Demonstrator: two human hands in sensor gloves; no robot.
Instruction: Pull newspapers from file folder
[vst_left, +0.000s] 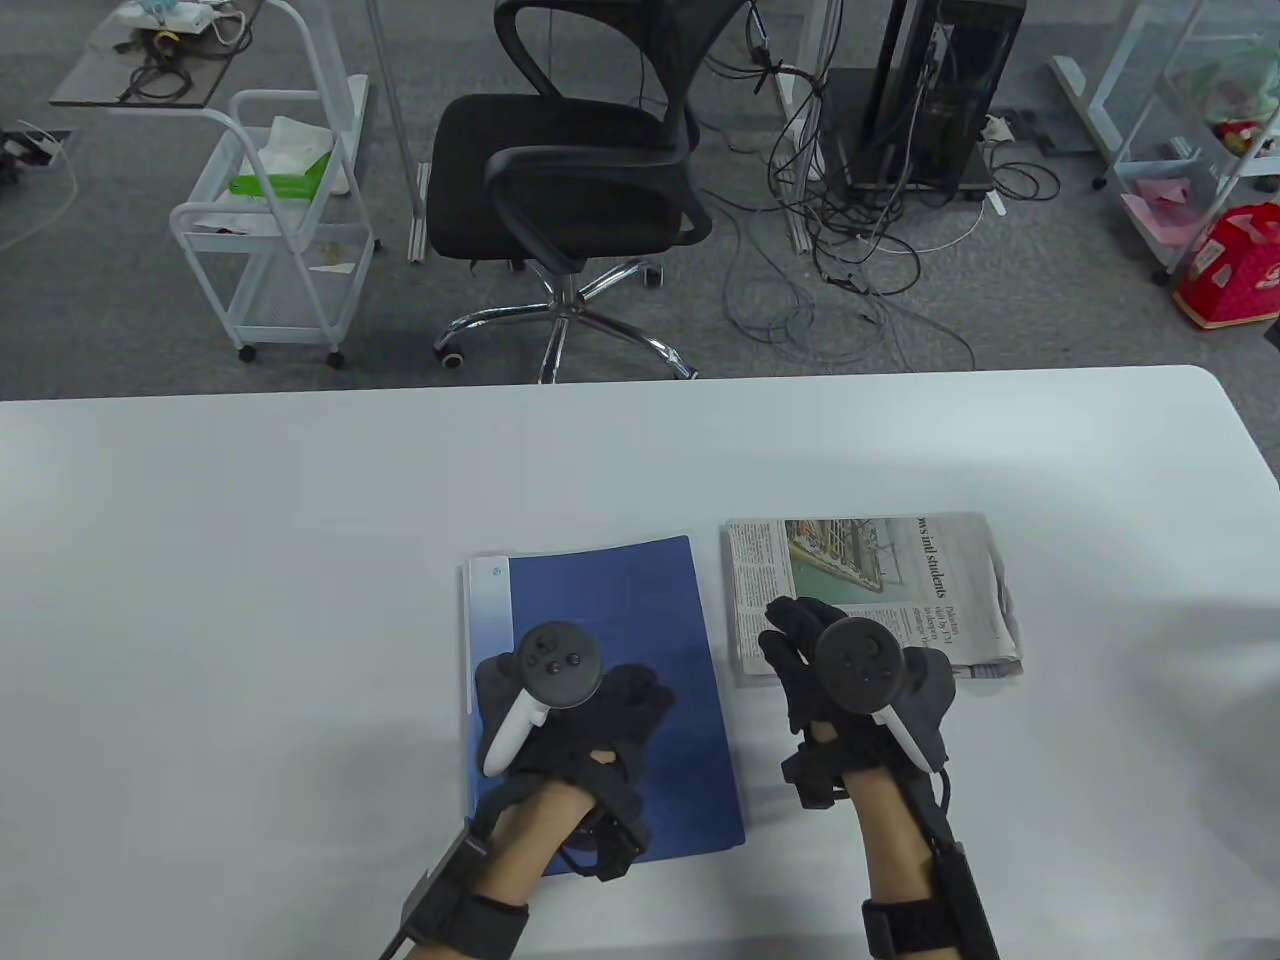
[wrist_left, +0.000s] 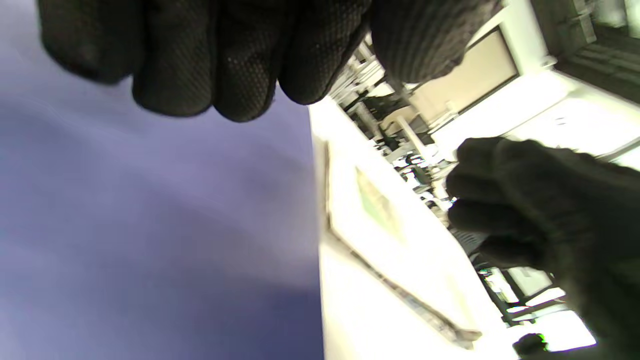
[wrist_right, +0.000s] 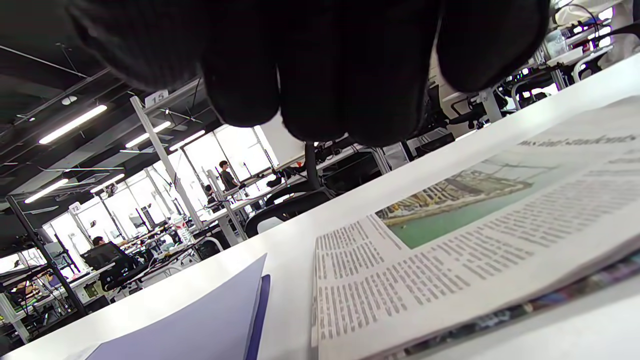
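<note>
Nearest the table's front edge, the left hand (vst_left: 570, 720) lies on the blue file folder (vst_left: 620, 620), its gloved fingers curled down toward the cover in the left wrist view; whether they press or merely rest I cannot tell. Just beside it, the right hand (vst_left: 850, 680) sits over the near left corner of the folded newspaper (vst_left: 900, 580), fingers bent downward; the right wrist view shows them hanging above the print, holding nothing as far as I can see. That newspaper lies flat on the white table (vst_left: 300, 550), to the right of the folder and apart from it, so it looks already out. A pale sheet edge shows along the folder's left side; whether more paper remains inside is hidden. Newsprint should be light, limp and easily torn, so pinching the thick folded edge rather than a single sheet seems wisest. Beyond the table stand a black office chair (vst_left: 570, 170) and a white cart (vst_left: 280, 220).
</note>
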